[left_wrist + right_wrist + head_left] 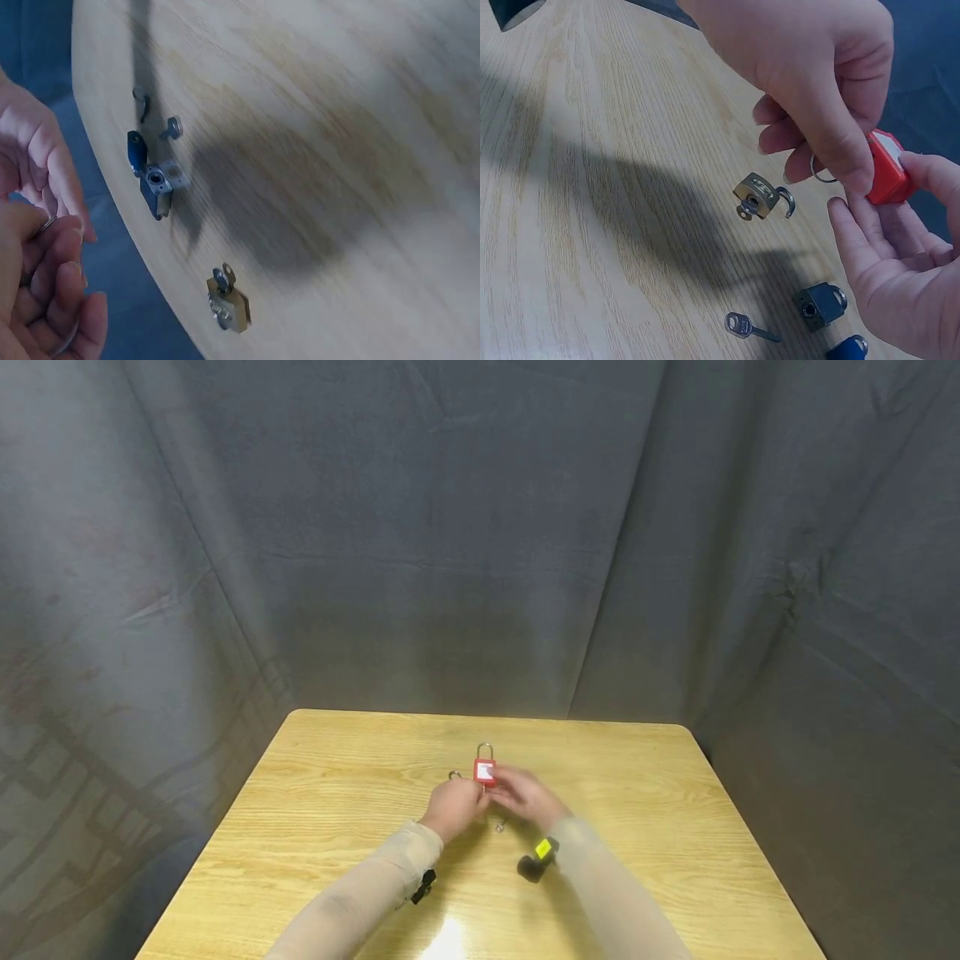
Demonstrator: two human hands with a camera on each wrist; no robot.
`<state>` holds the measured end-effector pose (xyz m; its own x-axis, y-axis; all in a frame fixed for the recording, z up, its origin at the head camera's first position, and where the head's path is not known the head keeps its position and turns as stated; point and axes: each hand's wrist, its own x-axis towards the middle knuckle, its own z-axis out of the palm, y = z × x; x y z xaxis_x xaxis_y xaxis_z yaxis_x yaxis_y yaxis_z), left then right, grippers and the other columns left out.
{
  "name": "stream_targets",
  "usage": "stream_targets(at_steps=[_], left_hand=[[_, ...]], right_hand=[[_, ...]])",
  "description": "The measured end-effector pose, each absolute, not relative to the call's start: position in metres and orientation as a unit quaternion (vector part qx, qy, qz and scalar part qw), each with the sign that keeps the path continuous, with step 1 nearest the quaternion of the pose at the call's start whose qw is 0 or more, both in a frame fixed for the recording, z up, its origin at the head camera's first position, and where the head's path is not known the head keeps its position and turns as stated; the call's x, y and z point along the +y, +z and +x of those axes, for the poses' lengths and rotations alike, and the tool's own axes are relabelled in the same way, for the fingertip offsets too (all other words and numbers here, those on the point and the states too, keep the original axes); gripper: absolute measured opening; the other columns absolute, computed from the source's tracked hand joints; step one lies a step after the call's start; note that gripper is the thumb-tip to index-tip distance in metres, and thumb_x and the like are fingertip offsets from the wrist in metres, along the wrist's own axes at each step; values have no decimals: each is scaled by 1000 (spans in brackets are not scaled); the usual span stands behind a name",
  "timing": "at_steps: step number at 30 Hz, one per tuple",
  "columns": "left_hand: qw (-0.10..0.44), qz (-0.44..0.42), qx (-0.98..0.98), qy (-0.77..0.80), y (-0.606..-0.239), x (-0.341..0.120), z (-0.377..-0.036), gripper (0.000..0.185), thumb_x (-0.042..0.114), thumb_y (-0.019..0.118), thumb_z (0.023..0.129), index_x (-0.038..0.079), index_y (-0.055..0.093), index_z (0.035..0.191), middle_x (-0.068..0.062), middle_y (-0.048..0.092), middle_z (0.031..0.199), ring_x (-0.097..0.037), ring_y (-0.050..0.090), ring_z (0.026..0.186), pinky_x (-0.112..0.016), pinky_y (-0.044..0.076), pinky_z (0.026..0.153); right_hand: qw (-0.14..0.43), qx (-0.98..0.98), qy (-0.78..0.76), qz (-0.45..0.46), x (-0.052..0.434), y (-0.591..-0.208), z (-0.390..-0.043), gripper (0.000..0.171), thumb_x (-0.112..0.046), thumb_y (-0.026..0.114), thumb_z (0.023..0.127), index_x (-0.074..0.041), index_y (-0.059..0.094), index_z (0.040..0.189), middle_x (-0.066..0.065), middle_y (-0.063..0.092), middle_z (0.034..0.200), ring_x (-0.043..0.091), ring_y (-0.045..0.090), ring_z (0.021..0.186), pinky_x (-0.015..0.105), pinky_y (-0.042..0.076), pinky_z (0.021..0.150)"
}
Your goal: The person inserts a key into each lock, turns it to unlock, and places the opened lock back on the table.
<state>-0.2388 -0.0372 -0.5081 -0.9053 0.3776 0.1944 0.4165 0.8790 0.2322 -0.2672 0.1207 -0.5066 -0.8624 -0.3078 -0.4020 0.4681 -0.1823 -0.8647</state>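
Wooden tabletop [322, 827] lies beneath the red padlock [484, 769], which our right hand [527, 797] pinches thumb-to-fingers while our left hand [453, 810], fingers curled, grips a metal ring [820, 178] beside it; we should keep both steady.

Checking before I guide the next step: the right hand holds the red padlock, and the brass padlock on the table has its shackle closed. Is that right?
Not quite: the brass padlock has its shackle open, as the right wrist view shows. The right hand does hold the red padlock, and the brass one lies on the table.
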Motion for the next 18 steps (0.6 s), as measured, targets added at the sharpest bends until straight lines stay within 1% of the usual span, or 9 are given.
stream_targets(at_steps=[4, 6, 8, 10, 15, 16, 18], left_hand=[[118, -236, -962, -69, -507, -36, -239, 23, 27, 67, 89, 16, 62, 70, 5, 60, 59, -8, 53, 51, -22, 49, 46], [126, -241, -961, -48, -506, -36, -239, 19, 27, 69, 88, 17, 64, 72, 5, 62, 61, -9, 56, 53, -23, 51, 48], [128, -242, -961, -39, -505, -37, -238, 19, 27, 70, 86, 17, 64, 72, 5, 63, 62, -9, 57, 55, -23, 51, 49], [127, -243, -961, -34, -505, -37, -238, 20, 29, 71, 86, 17, 65, 72, 5, 62, 62, -9, 56, 54, -22, 50, 48], [118, -246, -959, -71, -506, -40, -238, 32, 46, 68, 86, 17, 69, 75, 6, 61, 59, -6, 52, 48, -19, 45, 43], [110, -249, -958, -89, -507, -42, -239, 33, 49, 67, 85, 17, 70, 76, 6, 61, 58, -4, 50, 47, -18, 44, 43], [88, -251, -957, -118, -508, -46, -241, 39, 54, 63, 84, 18, 67, 71, 9, 57, 55, -2, 46, 45, -16, 41, 43]], right_hand=[[261, 597, -757, 43, 123, -500, -262, 49, -18, 57, 97, 4, 44, 138, 23, 52, 137, 26, 58, 120, 30, 49, 100], [265, 596, -758, 29, 124, -497, -259, 48, -18, 55, 98, 4, 43, 139, 23, 51, 137, 27, 57, 122, 30, 48, 101], [266, 599, -755, 17, 124, -495, -257, 46, -17, 54, 98, 4, 44, 138, 23, 52, 137, 27, 57, 122, 31, 48, 101], [265, 608, -749, -2, 126, -495, -256, 45, -15, 53, 99, 4, 44, 138, 23, 52, 136, 27, 57, 122, 31, 47, 101], [271, 597, -755, -27, 131, -498, -255, 44, -16, 54, 99, 4, 46, 136, 23, 55, 133, 28, 58, 120, 32, 47, 102], [267, 608, -746, -52, 133, -499, -255, 43, -16, 53, 99, 5, 46, 137, 23, 55, 133, 28, 58, 121, 33, 47, 102], [267, 611, -743, -62, 136, -499, -254, 42, -17, 52, 100, 3, 48, 136, 21, 56, 132, 28, 57, 122, 32, 47, 102]])
